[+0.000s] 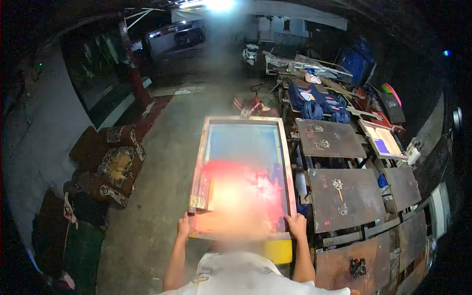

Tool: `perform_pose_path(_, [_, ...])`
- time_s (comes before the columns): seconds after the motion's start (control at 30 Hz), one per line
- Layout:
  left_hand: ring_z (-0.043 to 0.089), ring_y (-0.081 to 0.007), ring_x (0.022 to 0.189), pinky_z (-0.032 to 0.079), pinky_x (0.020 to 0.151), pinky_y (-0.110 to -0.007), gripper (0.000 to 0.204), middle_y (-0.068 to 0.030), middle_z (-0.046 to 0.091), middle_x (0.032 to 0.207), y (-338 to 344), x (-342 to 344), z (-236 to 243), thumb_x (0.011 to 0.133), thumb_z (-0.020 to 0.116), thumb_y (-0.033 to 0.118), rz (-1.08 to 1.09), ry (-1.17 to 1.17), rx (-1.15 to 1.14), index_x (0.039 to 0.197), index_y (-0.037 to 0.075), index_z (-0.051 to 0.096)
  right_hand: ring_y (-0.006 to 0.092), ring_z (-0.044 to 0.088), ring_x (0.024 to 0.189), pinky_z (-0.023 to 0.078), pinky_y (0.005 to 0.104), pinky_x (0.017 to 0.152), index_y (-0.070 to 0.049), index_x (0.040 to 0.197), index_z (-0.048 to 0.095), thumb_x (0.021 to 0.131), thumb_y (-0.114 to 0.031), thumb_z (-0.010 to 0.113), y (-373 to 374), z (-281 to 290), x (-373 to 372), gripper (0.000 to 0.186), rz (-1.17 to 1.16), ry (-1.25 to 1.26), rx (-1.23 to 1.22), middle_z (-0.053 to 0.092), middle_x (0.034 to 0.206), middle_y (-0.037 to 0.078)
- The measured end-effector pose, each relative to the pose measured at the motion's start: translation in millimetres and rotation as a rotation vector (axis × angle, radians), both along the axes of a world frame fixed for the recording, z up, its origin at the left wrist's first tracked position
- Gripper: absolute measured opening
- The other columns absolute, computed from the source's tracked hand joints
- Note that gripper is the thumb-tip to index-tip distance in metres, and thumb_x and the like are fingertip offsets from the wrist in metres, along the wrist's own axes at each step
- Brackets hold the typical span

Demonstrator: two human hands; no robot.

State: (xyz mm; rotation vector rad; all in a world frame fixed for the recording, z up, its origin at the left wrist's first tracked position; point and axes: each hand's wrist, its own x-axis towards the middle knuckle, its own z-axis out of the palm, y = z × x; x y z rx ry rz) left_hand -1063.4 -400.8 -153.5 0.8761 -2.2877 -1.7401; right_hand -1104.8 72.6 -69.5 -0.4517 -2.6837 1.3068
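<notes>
A wood-framed screen-printing frame (289, 172) is held out in front of my body. Red ink (268, 189) covers the lower part of its mesh, while the upper mesh looks pale blue. My left hand (184, 225) is closed on the frame's near left corner, and my right hand (297, 225) grips the near right corner. Inside the frame, along its left side, lies a wooden piece (198, 202) that may be a squeegee. Bright glare and a blurred streak hide the middle of the mesh.
Flat dark printing boards (349, 196) stand in rows on a rack to the right. Folded dark blue garments (314, 98) lie beyond them, near another screen frame (383, 140) with purple ink. A patterned armchair (118, 164) is at left. Something yellow (279, 251) shows below the frame.
</notes>
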Motion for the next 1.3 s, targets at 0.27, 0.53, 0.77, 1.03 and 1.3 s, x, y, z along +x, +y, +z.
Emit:
perform_pose_path(0.27, [0.040, -0.0118, 0.053, 0.031, 0.047, -0.035, 0.059, 0.0006, 0.045, 0.060, 13, -119, 7, 0.101, 0.043, 0.051, -0.084, 0.061, 0.105, 0.070, 0.001, 0.053, 0.0354, 0.070, 0.070, 0.052, 0.0437, 0.062, 0.010, 0.082, 0.065, 0.076, -0.033, 0.077, 12, 1, -81, 0.045, -0.050, 0.045, 0.026, 0.067, 0.073, 0.026])
perform_pose_path(0.53, [0.040, -0.0120, 0.056, 0.032, 0.049, -0.036, 0.059, 0.0006, 0.044, 0.062, 5, -335, -7, 0.101, 0.042, 0.053, -0.308, 0.028, 0.119, 0.070, 0.003, 0.051, 0.0318, 0.071, 0.073, 0.053, 0.0426, 0.067, 0.009, 0.086, 0.068, 0.076, -0.031, 0.078, 2, 16, -191, 0.042, -0.266, 0.171, 0.038, 0.069, 0.078, 0.025])
perform_pose_path(0.77, [0.036, -0.0113, 0.055, 0.029, 0.048, -0.035, 0.057, 0.0026, 0.040, 0.061, 22, -468, 10, 0.103, 0.040, 0.049, -0.504, 0.100, 0.083, 0.064, 0.007, 0.039, 0.0342, 0.071, 0.076, 0.052, 0.0428, 0.066, 0.009, 0.088, 0.067, 0.076, -0.029, 0.077, -15, 22, -243, 0.041, -0.502, 0.112, 0.044, 0.068, 0.078, 0.026])
perform_pose_path(1.03, [0.044, -0.0143, 0.060, 0.039, 0.055, -0.038, 0.062, -0.0026, 0.049, 0.062, 130, -585, 11, 0.104, 0.037, 0.048, -0.771, 0.130, 0.111, 0.071, -0.002, 0.052, 0.0427, 0.067, 0.074, 0.051, 0.0443, 0.064, 0.009, 0.081, 0.065, 0.076, -0.030, 0.076, 29, 41, -250, 0.041, -0.766, 0.156, 0.039, 0.065, 0.074, 0.028])
perform_pose_path(1.3, [0.045, -0.0144, 0.060, 0.039, 0.055, -0.038, 0.061, -0.0038, 0.051, 0.062, 275, -635, 43, 0.103, 0.039, 0.046, -1.043, 0.108, -0.034, 0.073, -0.004, 0.057, 0.0398, 0.068, 0.073, 0.051, 0.0440, 0.064, 0.008, 0.081, 0.067, 0.074, -0.034, 0.077, 89, 9, -223, 0.043, -1.016, 0.071, 0.074, 0.065, 0.074, 0.028])
